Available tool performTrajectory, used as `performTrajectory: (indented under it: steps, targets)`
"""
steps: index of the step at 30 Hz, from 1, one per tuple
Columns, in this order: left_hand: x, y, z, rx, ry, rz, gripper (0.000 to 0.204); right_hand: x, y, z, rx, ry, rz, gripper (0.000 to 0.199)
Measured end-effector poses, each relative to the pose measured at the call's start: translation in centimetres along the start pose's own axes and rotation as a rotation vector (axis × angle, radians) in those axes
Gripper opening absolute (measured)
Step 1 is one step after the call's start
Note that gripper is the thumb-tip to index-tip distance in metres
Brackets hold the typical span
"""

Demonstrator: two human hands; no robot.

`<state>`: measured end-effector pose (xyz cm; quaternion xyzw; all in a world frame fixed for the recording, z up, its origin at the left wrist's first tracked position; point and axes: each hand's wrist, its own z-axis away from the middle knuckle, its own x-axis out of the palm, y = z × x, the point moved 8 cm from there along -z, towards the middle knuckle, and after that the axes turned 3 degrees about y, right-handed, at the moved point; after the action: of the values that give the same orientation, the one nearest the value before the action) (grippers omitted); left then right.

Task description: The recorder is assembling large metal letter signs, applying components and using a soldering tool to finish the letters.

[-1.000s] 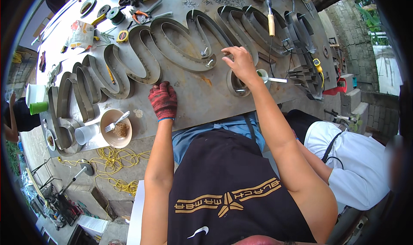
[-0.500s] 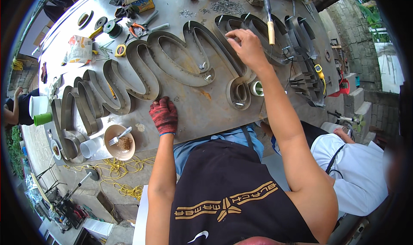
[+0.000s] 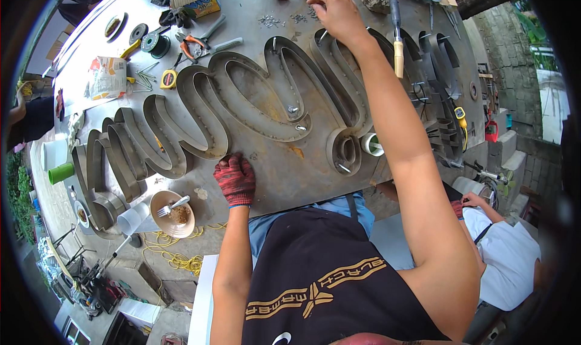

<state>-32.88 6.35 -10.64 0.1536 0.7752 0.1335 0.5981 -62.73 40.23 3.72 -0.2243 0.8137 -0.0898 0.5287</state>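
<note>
My bare right hand [image 3: 336,15] reaches over the far side of the metal table [image 3: 272,190]. Its fingers are bent and a little apart, nothing visible between them, close above small grey metal bits [image 3: 298,18]. In a red and black knit glove, my left hand [image 3: 235,180] rests on the table with its fingers curled under; whatever they may hold is hidden. It lies against the near edge of a large script-shaped metal frame [image 3: 221,148], bent from upright grey strips. Small bright pins [image 3: 301,128] stand in several of its loops. My right forearm covers part of the frame.
A wooden-handled tool [image 3: 397,57] lies beside a stone [image 3: 376,1]. Pliers [image 3: 193,45], a tape measure [image 3: 169,78] and a wire spool [image 3: 155,44] sit back left. A bowl with a fork [image 3: 172,215] stands at the near edge. Another person [image 3: 508,257] sits at right.
My right hand has moved away from the frame's upper loops to the small metal bits farther back. My left hand stays beside the frame. The view has shifted slightly.
</note>
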Motion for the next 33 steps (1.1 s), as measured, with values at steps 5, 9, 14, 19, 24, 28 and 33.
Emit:
performTrajectory:
  steps: [5,9,14,19,24,28,33]
  targets:
    - [0.5,-0.3,0.1,0.016,-0.027,0.003,0.026,4.5,5.6,-2.5,0.187,-0.211,-0.009,0.023]
    - [0.6,-0.3,0.1,0.01,-0.041,0.004,0.027,6.6,9.5,-3.6,0.271,-0.309,0.07,0.029]
    - [0.6,-0.3,0.1,0.014,-0.034,-0.003,0.028,8.6,14.2,-4.2,0.367,-0.346,0.068,0.031]
    - [0.7,-0.1,-0.1,0.015,-0.036,0.011,0.028,8.7,20.0,-3.1,0.345,-0.378,0.237,0.029]
    - [0.5,-0.6,0.5,-0.001,-0.042,-0.018,0.029,10.7,20.3,-1.7,0.45,-0.487,0.21,0.033]
    - [1.3,-0.6,0.5,-0.019,-0.089,-0.001,0.029,12.2,21.5,-1.1,0.462,-0.484,0.17,0.036]
    - [0.8,-0.4,0.3,0.007,-0.032,-0.003,0.029,14.9,20.2,-1.3,0.491,-0.566,-0.007,0.047]
